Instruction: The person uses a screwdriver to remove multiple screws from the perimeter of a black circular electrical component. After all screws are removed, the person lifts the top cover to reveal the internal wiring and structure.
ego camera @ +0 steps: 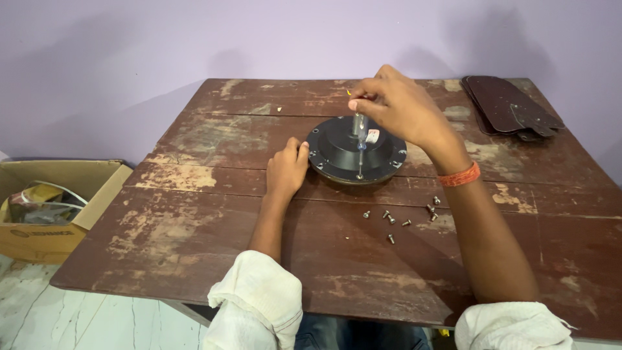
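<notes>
rolled white sleeves (pixel 256 295); right hand (pixel 395 104) grips slim screwdriver (pixel 358 139).

open brown cardboard box (pixel 48 207) on the floor, left of the wooden table (pixel 214 214), holding loose packets and a white cable. small white-and-red label (pixel 372 135) on top of the round black housing (pixel 337 148), mid-table.

Your table (pixel 214 214) is worn dark wood, paint flaked in pale patches. At upper right of the frame, you have a stack of dark flat blades (pixel 512 107) on the tabletop's far corner. At left, on the pale marble floor (pixel 78 317), sits an open cardboard box (pixel 58 207) with wires inside. Lilac wall (pixel 162 45) behind.
</notes>
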